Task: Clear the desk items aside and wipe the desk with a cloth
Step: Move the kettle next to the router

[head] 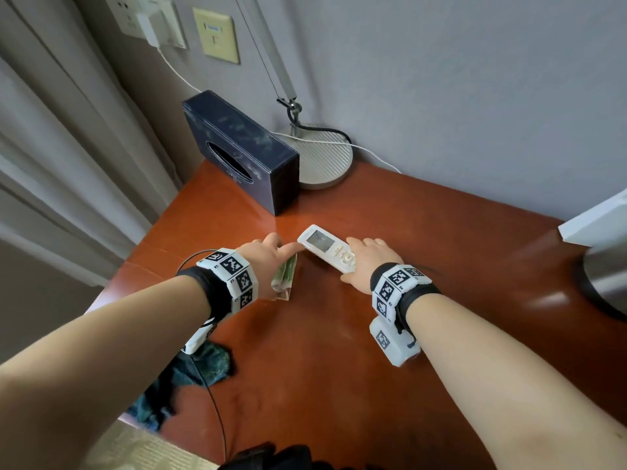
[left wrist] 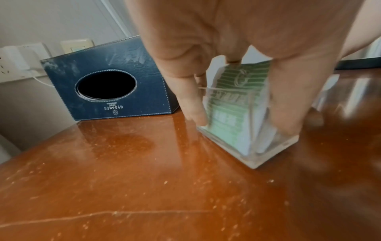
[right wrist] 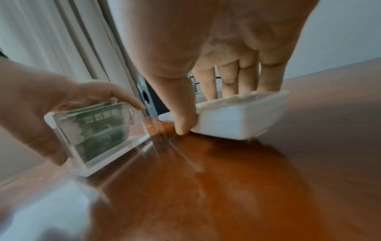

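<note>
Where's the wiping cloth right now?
In the head view, the dark teal cloth lies crumpled at the desk's near-left edge, under the left forearm.

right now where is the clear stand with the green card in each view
Head: the clear card stand is at centre left, under the left hand, beside the white remote.
Left wrist: right of centre, pinched between the fingers, standing on the desk.
Right wrist: lower left, held by the left hand.
Shared landmark: the dark blue tissue box, in all three views.
</note>
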Tool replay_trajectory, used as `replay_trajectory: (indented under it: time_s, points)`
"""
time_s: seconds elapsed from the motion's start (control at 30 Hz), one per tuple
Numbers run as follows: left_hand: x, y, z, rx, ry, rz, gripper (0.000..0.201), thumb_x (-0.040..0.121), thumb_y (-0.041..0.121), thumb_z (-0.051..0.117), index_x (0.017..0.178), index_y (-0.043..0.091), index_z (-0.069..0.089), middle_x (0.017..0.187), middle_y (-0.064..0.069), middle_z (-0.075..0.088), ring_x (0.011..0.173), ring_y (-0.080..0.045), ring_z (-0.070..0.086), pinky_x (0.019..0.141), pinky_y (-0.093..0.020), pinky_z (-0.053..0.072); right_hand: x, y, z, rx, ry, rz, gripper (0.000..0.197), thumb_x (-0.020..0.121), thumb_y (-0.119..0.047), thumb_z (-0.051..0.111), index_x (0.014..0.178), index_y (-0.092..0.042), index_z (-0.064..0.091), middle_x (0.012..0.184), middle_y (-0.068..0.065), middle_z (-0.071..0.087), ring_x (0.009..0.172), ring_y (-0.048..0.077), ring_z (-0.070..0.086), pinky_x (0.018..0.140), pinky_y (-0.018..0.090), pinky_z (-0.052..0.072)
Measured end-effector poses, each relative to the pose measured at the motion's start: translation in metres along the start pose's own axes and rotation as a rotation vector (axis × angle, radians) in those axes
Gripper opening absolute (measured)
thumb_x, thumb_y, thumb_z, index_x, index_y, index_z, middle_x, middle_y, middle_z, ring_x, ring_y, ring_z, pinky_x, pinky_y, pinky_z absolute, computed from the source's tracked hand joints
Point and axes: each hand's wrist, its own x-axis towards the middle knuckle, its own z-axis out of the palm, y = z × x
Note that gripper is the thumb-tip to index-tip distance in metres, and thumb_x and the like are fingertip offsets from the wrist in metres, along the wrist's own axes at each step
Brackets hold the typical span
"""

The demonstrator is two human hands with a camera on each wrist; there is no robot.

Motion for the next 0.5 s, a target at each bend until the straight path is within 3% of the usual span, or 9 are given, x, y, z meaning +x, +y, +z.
replay_trajectory:
  time_s: [0.1, 0.27, 0.5]
  points:
    - [-0.01, 0.016, -0.012, -0.055, 0.016, -0.023, 0.091, 0.076, 0.053, 0.066, 0.144, 0.038, 0.007, 0.129, -0.003, 0.035, 0.102, -0.024, 0.057, 0.081, -0.035, 0.053, -0.018, 0.025, -0.006, 0.052, 0.011, 0.063, 0.06, 0.082, -0.044, 0.063, 0.131, -0.023, 0.037, 0.124, 0.005, 0.052, 0.116, 0.023, 0.046, 0.089, 0.033, 0.041]
    - [-0.029, 0.064, -0.05, -0.107, 0.141, 0.01, 0.093, 0.072, 0.048, 0.07, 0.143, 0.038, 0.011, 0.127, -0.001, 0.038, 0.095, -0.02, 0.056, 0.077, -0.035, 0.055, -0.066, 0.085, -0.029, 0.132, 0.07, 0.123, 0.065, 0.082, -0.042, 0.064, 0.133, -0.029, 0.027, 0.124, 0.005, 0.055, 0.112, 0.025, 0.05, 0.086, 0.035, 0.043]
    - [-0.043, 0.192, -0.083, -0.05, 0.222, 0.154, 0.093, 0.07, 0.048, 0.071, 0.143, 0.036, 0.015, 0.123, 0.0, 0.041, 0.096, -0.02, 0.056, 0.08, -0.035, 0.054, -0.154, 0.192, -0.047, 0.146, 0.153, 0.227, 0.06, 0.081, -0.044, 0.064, 0.127, -0.029, 0.029, 0.122, 0.003, 0.055, 0.108, 0.025, 0.053, 0.075, 0.031, 0.039]
